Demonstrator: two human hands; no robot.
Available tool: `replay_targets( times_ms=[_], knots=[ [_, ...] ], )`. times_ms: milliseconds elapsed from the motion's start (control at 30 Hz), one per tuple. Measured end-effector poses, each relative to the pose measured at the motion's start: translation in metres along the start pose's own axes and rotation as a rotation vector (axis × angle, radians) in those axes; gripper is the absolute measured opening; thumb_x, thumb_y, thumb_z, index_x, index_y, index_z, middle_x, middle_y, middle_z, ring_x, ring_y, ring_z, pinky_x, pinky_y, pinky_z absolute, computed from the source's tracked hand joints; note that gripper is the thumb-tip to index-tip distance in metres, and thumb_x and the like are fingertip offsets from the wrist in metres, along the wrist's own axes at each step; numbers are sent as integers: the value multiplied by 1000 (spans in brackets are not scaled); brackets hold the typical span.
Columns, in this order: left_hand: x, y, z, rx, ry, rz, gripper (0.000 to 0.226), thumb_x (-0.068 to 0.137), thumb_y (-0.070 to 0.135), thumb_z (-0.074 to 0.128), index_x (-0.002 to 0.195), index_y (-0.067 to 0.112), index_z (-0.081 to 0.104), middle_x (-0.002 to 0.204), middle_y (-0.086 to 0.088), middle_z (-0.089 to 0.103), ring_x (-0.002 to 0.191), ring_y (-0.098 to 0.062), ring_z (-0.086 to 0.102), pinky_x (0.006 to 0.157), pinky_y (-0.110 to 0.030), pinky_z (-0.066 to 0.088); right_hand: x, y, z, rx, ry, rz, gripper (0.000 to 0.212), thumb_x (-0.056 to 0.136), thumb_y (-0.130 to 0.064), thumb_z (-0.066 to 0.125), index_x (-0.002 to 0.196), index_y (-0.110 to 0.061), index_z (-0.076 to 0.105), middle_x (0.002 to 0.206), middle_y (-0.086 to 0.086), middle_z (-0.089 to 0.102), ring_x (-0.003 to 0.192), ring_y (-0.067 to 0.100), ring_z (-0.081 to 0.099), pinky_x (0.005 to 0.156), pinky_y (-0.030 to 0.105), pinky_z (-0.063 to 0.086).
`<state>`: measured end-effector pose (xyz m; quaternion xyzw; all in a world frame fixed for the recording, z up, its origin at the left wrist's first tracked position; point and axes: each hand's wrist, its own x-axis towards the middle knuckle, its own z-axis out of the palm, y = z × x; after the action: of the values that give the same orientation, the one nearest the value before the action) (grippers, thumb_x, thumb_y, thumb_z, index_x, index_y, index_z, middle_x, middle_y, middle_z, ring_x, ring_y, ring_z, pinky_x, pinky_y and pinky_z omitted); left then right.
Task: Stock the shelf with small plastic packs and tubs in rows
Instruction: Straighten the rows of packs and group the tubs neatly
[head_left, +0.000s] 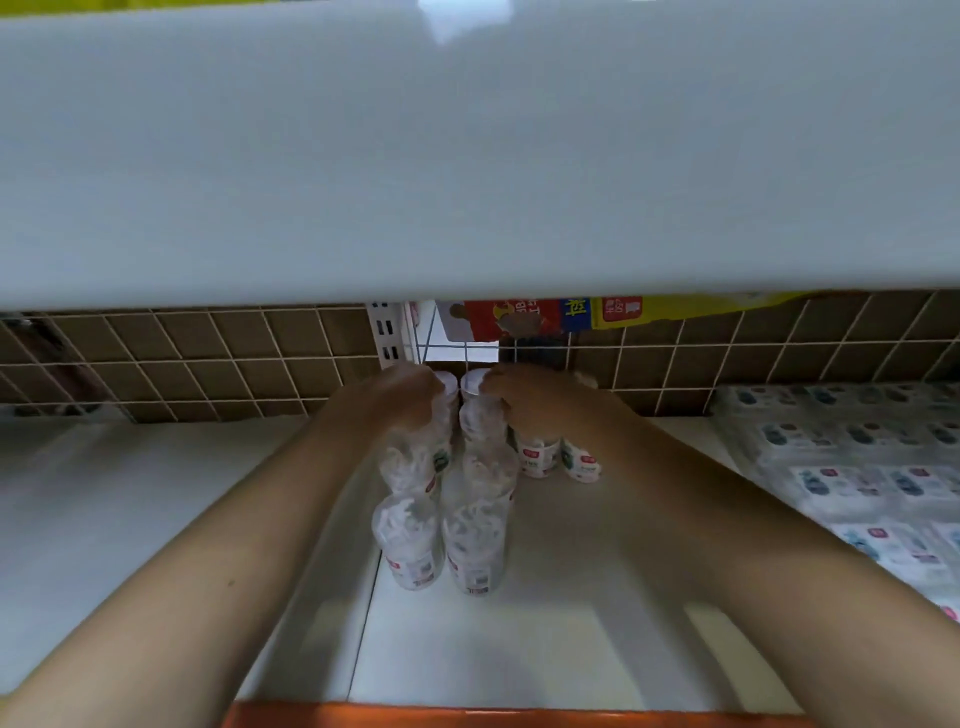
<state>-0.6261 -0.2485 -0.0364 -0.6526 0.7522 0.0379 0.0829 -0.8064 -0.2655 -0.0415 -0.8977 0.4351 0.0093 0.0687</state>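
Nearest you, two clear tubs (413, 540) head twin rows on the white shelf (545, 649). Further back, your left hand (402, 397) and right hand (524, 397) each wrap a grip round a rear tub, likely squaring the rows against the wire grid (208, 353).

Two hands reach into the shelf, the left hand (402, 392) and the right hand (524, 400), each at the back of one of two rows of clear tubs (475, 535). About eight clear tubs show in those two rows, though blur and the hands make the exact count unsure, and two short white tubs (537, 457) stand just beside them on the right. Flat plastic packs (852, 467) lie in several rows at the far right, too blurred to count
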Motion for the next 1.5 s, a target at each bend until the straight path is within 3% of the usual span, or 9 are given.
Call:
replay_targets(
  times_ms=[100, 267, 567, 800, 1033, 1133, 1200, 1300, 1500],
  knots=[
    [0, 1, 0, -18, -34, -22, 47, 90, 4, 47, 136, 10, 47, 136, -14, 47, 123, -28, 46, 100, -39, 43, 0, -2, -4, 53, -29, -14, 33, 90, 2, 42, 122, -2, 52, 118, 14, 55, 108, 24, 55, 67, 12, 36],
    [0, 9, 0, -30, -36, -61, 43, 93, 5, 47, 136, 9, 45, 121, -11, 47, 108, -25, 49, 94, -39, 47, -4, -7, -3, -48, 26, -76, 45, 91, 4, 41, 134, -5, 47, 138, 14, 47, 122, 26, 48, 99, 35, 41],
    [5, 10, 3, -32, -49, -88, 31, 88, 6, 44, 118, 4, 52, 99, -6, 39, 103, -22, 42, 91, -37, 45, 0, -2, 13, -22, 102, -115, 43, 93, -1, 43, 135, -7, 45, 139, 9, 47, 129, 22, 42, 105, 32, 34],
    [0, 15, 10, 11, -7, -60, 31, 97, 18, 36, 120, 6, 54, 121, -9, 44, 120, -26, 32, 106, -39, 27, 0, 0, 11, -7, 67, -49, 41, 94, 0, 43, 134, -7, 48, 137, 11, 50, 124, 24, 49, 103, 33, 38],
    [-10, 19, 14, -117, 42, -87, 37, 100, 27, 29, 120, 4, 51, 130, -18, 43, 126, -33, 29, 102, -46, 31, 0, 3, 10, 158, 87, -14, 48, 92, 1, 45, 138, -14, 46, 140, 10, 48, 125, 25, 49, 105, 34, 38],
    [-12, 15, 11, -179, 74, -62, 43, 97, 27, 36, 136, 9, 41, 141, -17, 40, 131, -33, 33, 100, -44, 38, -10, 8, 3, 269, 207, 4, 42, 94, 0, 45, 134, -11, 50, 140, 9, 48, 126, 26, 47, 103, 29, 36],
    [-14, 14, 5, -230, 81, -68, 49, 96, 20, 40, 144, 14, 34, 146, -15, 38, 131, -31, 39, 99, -39, 40, -19, 17, -3, 247, 223, 13, 37, 96, -5, 44, 131, -12, 54, 137, 6, 52, 122, 25, 50, 99, 28, 38],
    [-12, 17, -2, -219, 154, -60, 39, 94, 12, 42, 132, 10, 50, 133, -13, 53, 117, -27, 53, 93, -38, 47, -28, 36, -5, 185, 196, 36, 35, 96, -7, 44, 128, -12, 57, 133, 8, 56, 117, 23, 54, 97, 29, 41],
    [2, 39, -4, -179, 81, 40, 46, 95, 14, 42, 141, 11, 39, 146, -12, 40, 131, -26, 41, 102, -33, 39, -31, 44, 8, 113, 109, 41, 39, 95, -8, 47, 134, -11, 52, 140, 8, 49, 122, 25, 49, 100, 32, 39]
  ],
)
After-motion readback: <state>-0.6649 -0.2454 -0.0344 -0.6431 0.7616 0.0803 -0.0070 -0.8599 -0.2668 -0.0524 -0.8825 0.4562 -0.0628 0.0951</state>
